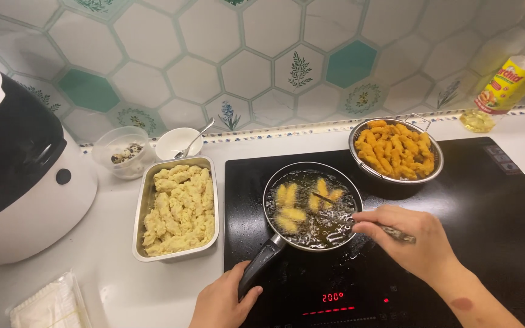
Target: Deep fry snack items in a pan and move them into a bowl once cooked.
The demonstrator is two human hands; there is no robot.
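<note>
The person's left hand (221,300) enters from the bottom edge, palm down, with its wrist cut off by the frame. The fingers curl in and the thumb (251,296) lies out to the right, closed in a firm grasp. The right hand (409,240) sits higher and further right, its forearm (487,304) running diagonally down to the lower right corner (a reddish mark shows on the inner forearm). This hand is turned knuckles up, with the fingers (366,226) bunched and pointing left, seemingly in a pinch, though the fingertips are too small to read clearly. The two hands stay apart.
</note>
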